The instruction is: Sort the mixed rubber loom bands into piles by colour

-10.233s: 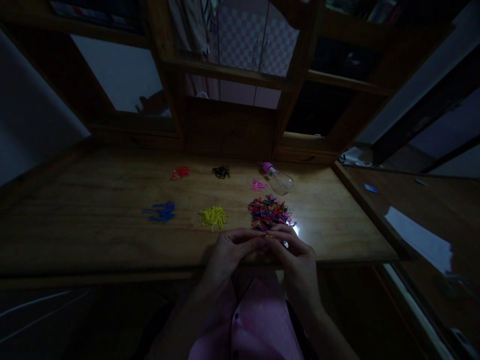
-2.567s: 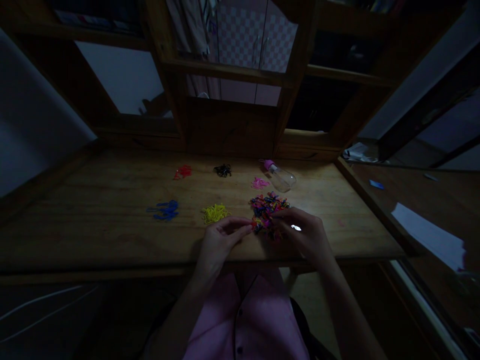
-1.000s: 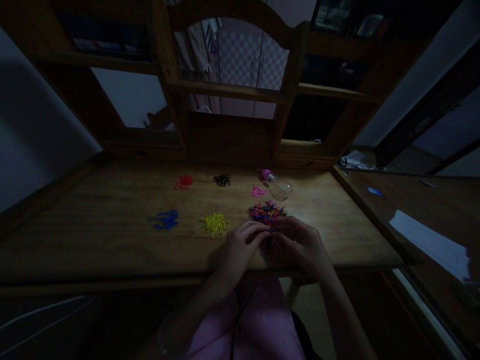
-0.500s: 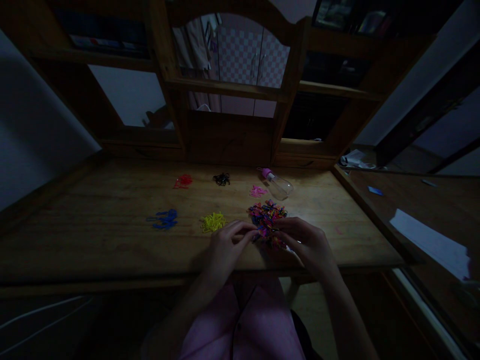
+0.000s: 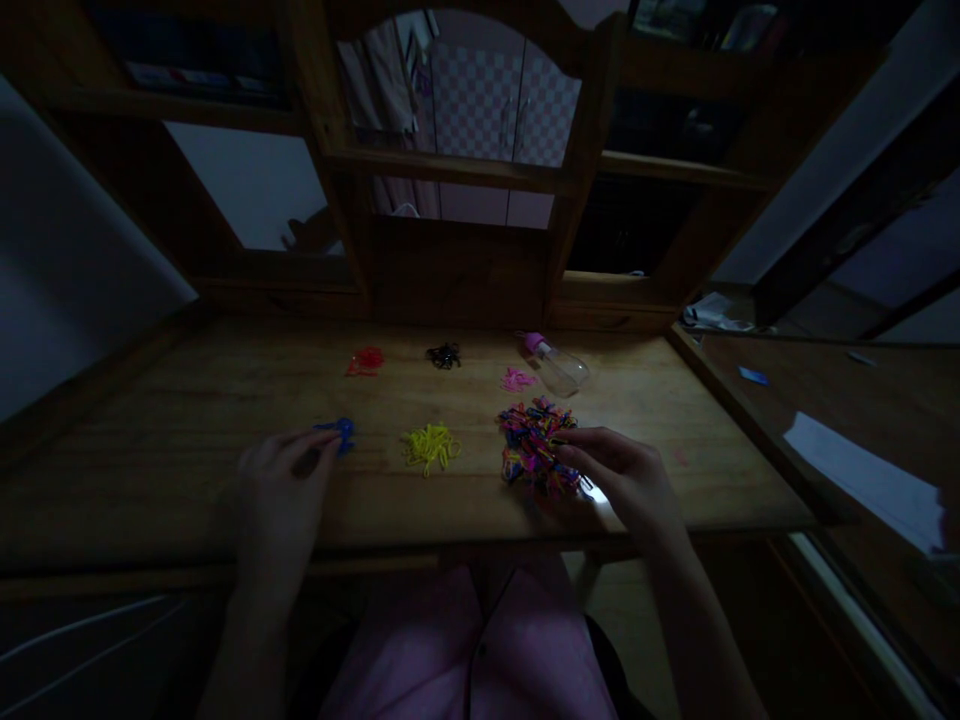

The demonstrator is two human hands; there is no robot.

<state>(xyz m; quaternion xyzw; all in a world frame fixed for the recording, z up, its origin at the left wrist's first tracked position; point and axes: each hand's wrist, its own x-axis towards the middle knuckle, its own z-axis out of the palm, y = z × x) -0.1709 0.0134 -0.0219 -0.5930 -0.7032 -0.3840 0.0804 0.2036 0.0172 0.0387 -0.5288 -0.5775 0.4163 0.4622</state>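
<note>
On the wooden desk (image 5: 187,420) lies a mixed heap of small coloured loops (image 5: 536,455) that look like rubber bands. My right hand (image 5: 619,465) is at the heap's right side, thumb and fingers pinched; what they grip blends into the heap. Far to the left, my left hand (image 5: 289,475) reaches the blue loops (image 5: 343,432), fingertips together and partly covering that pile. Anything between them is too small to make out. Between the hands sits a pile of yellow loops (image 5: 430,446). Farther back are red loops (image 5: 366,361), black loops (image 5: 444,355) and pink loops (image 5: 517,379).
A clear bottle with a pink cap (image 5: 559,370) lies behind the mixed heap. Wooden shelving (image 5: 457,265) rises along the desk's back. White papers (image 5: 862,480) and a small blue card (image 5: 753,376) rest on the lower surface at the right.
My left hand has moved from the mixed heap leftward to the blue pile. My right hand has stayed by the heap. More of the yellow pile and the heap now shows.
</note>
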